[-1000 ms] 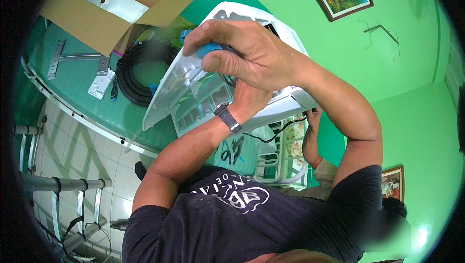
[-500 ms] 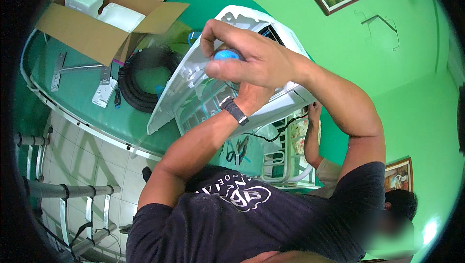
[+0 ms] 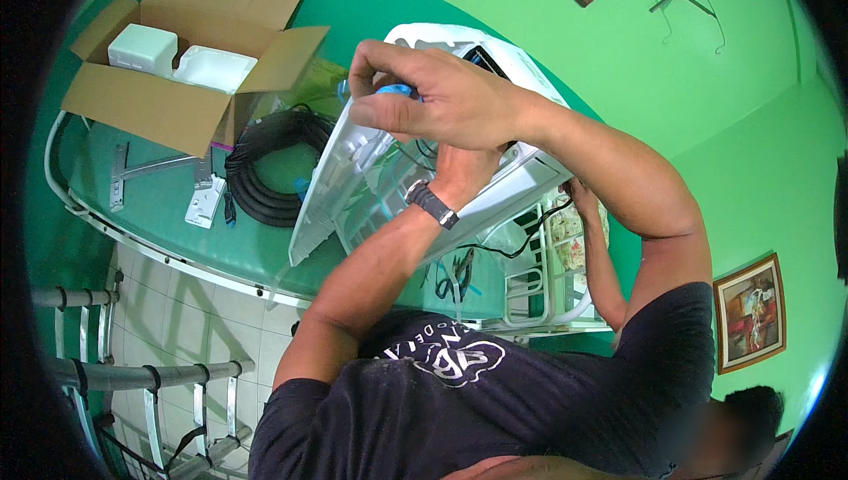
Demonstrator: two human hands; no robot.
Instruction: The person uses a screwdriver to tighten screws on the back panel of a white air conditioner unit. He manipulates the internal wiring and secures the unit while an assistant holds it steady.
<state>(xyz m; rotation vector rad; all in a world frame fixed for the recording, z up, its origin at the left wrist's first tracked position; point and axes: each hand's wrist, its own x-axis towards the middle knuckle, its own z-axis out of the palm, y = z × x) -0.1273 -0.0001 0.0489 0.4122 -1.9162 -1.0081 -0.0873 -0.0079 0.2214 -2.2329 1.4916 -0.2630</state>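
Over the white casing, grasping blue handle with right hand, apparently for top-down control; cannot tell grip of left hand.

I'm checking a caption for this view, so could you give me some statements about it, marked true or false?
1. The right hand is empty. False: the right hand grips a blue object.
2. The right hand hides part of the left hand. True.
3. The cardboard box is closed. False: the cardboard box is open, with white pieces inside.
4. A coiled black hose lies beside the cardboard box. True.
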